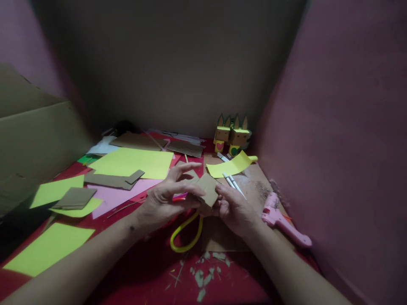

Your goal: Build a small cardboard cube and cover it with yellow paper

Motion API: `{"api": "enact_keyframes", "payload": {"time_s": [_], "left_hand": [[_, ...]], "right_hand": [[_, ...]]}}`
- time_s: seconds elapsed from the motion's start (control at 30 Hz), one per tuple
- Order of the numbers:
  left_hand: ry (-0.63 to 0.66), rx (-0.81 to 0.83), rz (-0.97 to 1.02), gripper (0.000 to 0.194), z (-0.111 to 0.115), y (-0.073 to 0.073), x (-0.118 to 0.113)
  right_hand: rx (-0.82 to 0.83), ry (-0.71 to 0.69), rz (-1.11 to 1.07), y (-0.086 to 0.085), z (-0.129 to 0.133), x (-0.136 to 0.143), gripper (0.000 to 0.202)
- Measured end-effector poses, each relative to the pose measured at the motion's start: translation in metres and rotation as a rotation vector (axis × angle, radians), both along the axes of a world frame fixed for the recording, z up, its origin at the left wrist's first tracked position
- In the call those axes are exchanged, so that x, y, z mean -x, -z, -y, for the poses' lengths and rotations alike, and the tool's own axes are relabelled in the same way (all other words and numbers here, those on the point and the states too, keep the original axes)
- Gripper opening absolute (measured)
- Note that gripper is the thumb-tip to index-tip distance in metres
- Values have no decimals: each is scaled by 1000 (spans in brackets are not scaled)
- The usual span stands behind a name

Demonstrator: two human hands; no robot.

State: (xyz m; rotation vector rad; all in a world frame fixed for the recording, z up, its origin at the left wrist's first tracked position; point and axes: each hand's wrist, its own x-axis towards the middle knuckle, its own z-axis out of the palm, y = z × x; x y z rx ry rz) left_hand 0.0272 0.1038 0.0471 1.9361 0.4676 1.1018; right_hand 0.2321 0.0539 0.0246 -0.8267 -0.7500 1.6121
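A small folded piece of brown cardboard (208,189), box-like in shape, is held up between my two hands at the middle of the table. My right hand (234,208) grips its right side with thumb and fingers. From the left, my left hand (170,192) curls around it, with fingertips at its left edge. Part of the piece is hidden by the fingers. Just below hangs or lies a yellow loop (187,243), its upper end hidden behind my hands. A cardboard work board (224,239) lies beneath my right hand.
A pink glue gun (284,222) rests at the right, near the wall. Yellow paper sheets (140,162) and cardboard pieces (76,198) cover the left side. Pens (232,183) and a curled yellow strip (230,165) lie ahead. Two cardboard figures (239,137) stand behind; scraps (206,277) lie in front.
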Motion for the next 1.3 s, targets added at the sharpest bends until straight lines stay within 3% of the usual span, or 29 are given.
{"api": "enact_keyframes", "payload": {"time_s": [0.1,0.27,0.37,0.5,0.6,0.67,0.73,0.8,0.93,1.07,1.2,1.3], "left_hand": [[-69,-89,4,8,6,-4,-1],[-89,-93,-30,12,7,-7,-2],[-91,24,-48,12,5,-11,-1],[-125,298,22,16,0,-20,0],[-262,358,87,22,-8,-21,2],[-361,399,82,36,-15,-18,4],[-394,449,29,38,-22,-12,4],[-329,501,-35,26,-27,-6,4],[-128,564,-176,58,-27,0,1],[-42,446,-297,76,-20,1,-3],[-9,415,-271,70,-15,2,-6],[-42,458,-187,62,-13,0,-7]], "right_hand": [[-1,-10,6,0,0,1,49],[-12,11,10,0,-1,2,51],[2,45,13,-1,-3,1,49],[-17,129,37,-5,-4,-4,47],[-77,241,105,-9,-4,-8,57],[-131,307,165,-10,-5,-11,65],[-174,340,215,-10,-6,-14,70],[-190,339,243,-10,-7,-16,74],[-217,312,276,-7,-9,-17,73],[-254,290,293,-7,-7,-15,69],[-234,254,247,-9,-5,-13,63],[-123,206,138,-11,-6,-14,51]]}}
